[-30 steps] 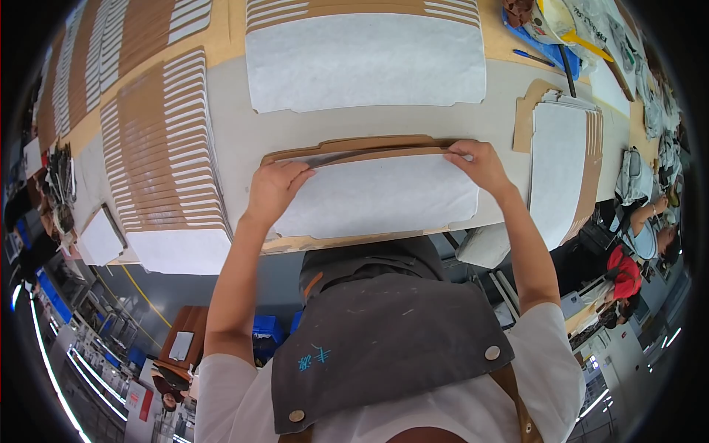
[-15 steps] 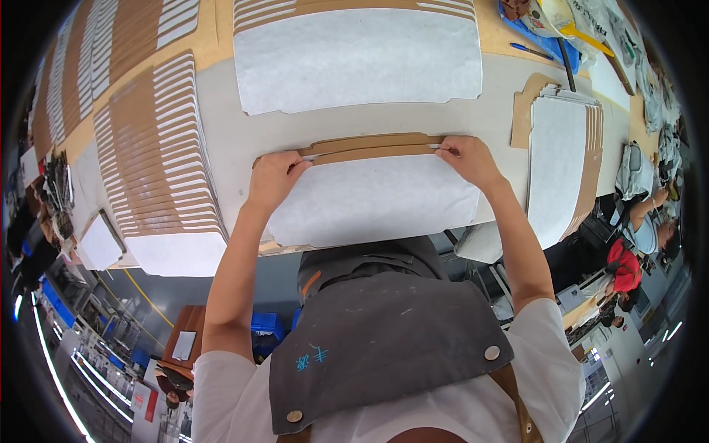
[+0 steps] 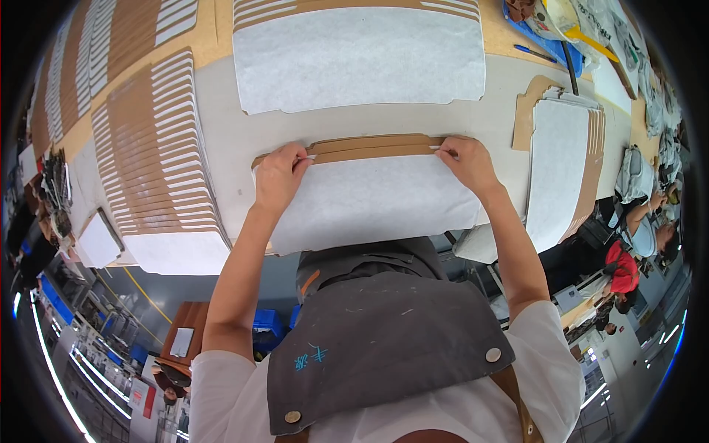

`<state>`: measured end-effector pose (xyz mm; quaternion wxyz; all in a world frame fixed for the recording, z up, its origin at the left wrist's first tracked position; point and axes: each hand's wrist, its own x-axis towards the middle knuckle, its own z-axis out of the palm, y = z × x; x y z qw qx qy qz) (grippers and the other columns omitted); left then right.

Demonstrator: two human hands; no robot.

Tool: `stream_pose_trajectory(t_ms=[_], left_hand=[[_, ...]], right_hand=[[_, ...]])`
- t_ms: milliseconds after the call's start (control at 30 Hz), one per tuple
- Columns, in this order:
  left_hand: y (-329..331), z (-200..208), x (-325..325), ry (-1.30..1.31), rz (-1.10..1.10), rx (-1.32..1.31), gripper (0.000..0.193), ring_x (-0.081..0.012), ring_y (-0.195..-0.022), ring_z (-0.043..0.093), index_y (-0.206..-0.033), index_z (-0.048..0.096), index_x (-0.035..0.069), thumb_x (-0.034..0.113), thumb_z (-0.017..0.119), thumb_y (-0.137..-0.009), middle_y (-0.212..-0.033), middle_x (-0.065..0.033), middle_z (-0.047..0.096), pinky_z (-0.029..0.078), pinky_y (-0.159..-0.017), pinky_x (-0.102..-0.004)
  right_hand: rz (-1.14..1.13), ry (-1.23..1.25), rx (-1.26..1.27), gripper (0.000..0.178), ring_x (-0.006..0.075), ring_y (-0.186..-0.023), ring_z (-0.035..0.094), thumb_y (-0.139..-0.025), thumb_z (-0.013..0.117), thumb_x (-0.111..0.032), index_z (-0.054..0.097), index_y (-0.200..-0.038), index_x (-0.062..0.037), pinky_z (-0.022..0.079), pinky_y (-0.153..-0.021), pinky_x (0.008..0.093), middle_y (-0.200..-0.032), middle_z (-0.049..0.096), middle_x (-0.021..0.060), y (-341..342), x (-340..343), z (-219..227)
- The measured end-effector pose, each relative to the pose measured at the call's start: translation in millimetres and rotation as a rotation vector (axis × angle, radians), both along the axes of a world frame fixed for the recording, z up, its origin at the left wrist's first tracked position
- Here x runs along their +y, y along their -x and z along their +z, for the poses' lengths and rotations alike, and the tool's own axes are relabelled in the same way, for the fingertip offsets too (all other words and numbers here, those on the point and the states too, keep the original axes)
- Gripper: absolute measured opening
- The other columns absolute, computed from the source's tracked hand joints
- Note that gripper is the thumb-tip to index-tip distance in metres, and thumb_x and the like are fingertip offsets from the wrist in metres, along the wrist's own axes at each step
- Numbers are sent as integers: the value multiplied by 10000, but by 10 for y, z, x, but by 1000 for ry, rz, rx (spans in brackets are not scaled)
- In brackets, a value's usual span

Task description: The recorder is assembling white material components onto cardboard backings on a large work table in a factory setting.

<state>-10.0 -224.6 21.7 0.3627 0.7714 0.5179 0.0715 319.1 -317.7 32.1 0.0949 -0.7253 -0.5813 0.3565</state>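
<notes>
In front of me at the table's near edge lies a white-faced cardboard sheet (image 3: 377,199), its far edge a band of brown board. Near the left end of that edge, my left hand (image 3: 281,177) is closed, thumb and fingers pinching the sheet. My right hand (image 3: 467,164) pinches the same edge near its right end. Just beyond, a second brown cardboard edge (image 3: 369,139) shows close against the first; the rest of that piece is hidden underneath. The white face hangs a little past the table edge toward my apron.
A stack of similar white-faced sheets (image 3: 358,63) lies beyond my hands. Overlapping brown-and-white sheets (image 3: 159,148) fan out at left, and another stack (image 3: 557,155) stands at right. A blue pen (image 3: 535,53) and a blue tray (image 3: 526,31) with bags lie far right.
The held sheet's brown edge has come closer to the brown edge behind it. My left hand has shifted slightly right, and the sheet's near left corner sits a little lower.
</notes>
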Motion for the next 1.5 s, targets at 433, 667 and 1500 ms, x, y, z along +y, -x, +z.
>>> stream_pose_trajectory(t_ms=[433, 667, 1500], left_hand=[[37, -22, 86, 144, 17, -25, 207, -181, -554, 545, -910, 620, 56, 58, 699, -719, -640, -59, 556, 465, -558, -292], [-113, -54, -18, -41, 15, -165, 189, -141, -542, 491, -886, 634, 36, 64, 713, -716, -657, -46, 501, 425, -505, -272], [-292, -51, -57, -100, 73, -121, 124, -249, -754, 537, -731, 577, 32, 31, 694, -691, -753, -70, 543, 450, -614, -354]], right_hand=[[14, -40, 52, 129, 253, -618, 558, -739, 663, -128, 598, -686, -29, 445, -606, 357, -679, 566, 79, -18, -14, -40], [8, -97, -19, 138, 249, -639, 565, -723, 664, -112, 577, -655, -30, 442, -669, 372, -668, 574, 60, 60, -29, -35], [57, -339, -12, 297, 273, -930, 501, -680, 677, -38, 598, -964, -78, 421, -783, 395, -979, 545, 69, 404, 108, -73]])
